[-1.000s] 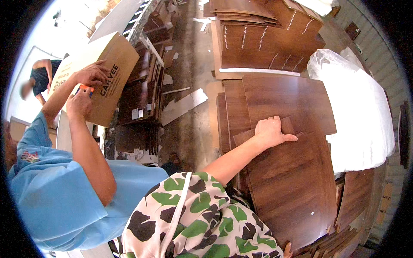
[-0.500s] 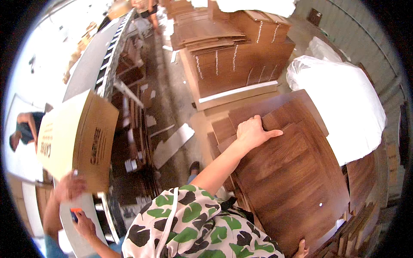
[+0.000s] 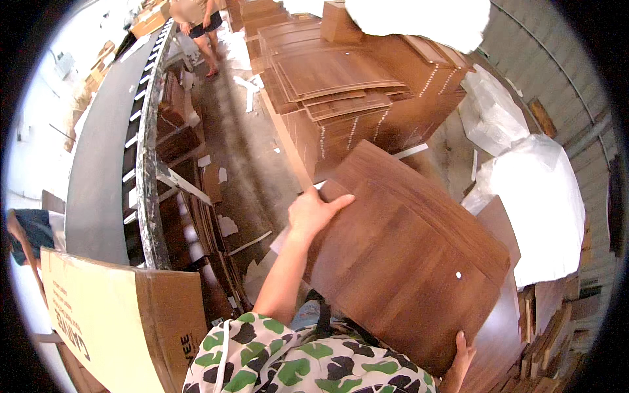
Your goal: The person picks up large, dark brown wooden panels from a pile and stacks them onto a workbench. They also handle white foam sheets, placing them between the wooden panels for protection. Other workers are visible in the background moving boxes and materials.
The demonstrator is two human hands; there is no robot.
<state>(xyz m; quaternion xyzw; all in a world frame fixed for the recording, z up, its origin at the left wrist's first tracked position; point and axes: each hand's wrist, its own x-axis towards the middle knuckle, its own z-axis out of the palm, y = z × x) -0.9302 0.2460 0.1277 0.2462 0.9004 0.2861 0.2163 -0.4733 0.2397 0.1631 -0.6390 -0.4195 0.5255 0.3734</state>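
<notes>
A brown board is being held tilted in front of the body, left of the white bundle. Its left edge is being grasped by the fingers of the left hand, thumb on top; its near right edge is being grasped by the right hand. For steadiness, weight should be being shared evenly, with corners being kept clear of the stack. The left fingertips are being hidden underneath, and the right forearm is being cut off below. Whether one board or several are being held cannot be told.
</notes>
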